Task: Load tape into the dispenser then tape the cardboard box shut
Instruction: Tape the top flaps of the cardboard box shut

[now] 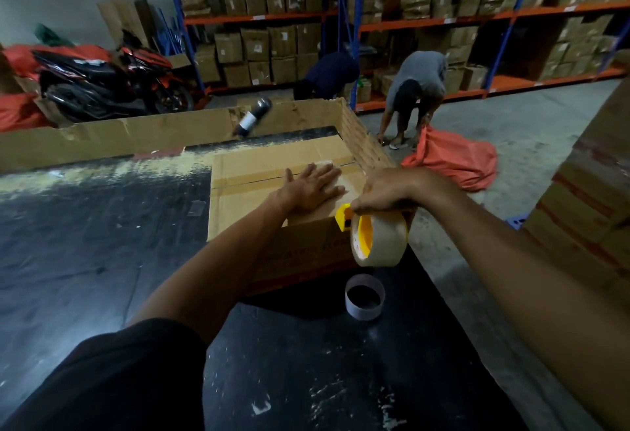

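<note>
A brown cardboard box lies on the black table, its top flaps closed with tape along the seam. My left hand rests flat on the box top, fingers spread. My right hand grips a yellow tape dispenser at the box's near right corner. A roll of clear tape sits on the dispenser's yellow hub.
An empty tape core stands on the table in front of the box. A low cardboard wall edges the table's far side, with a dark bottle leaning on it. Two people bend over by the shelves; an orange sack lies on the floor.
</note>
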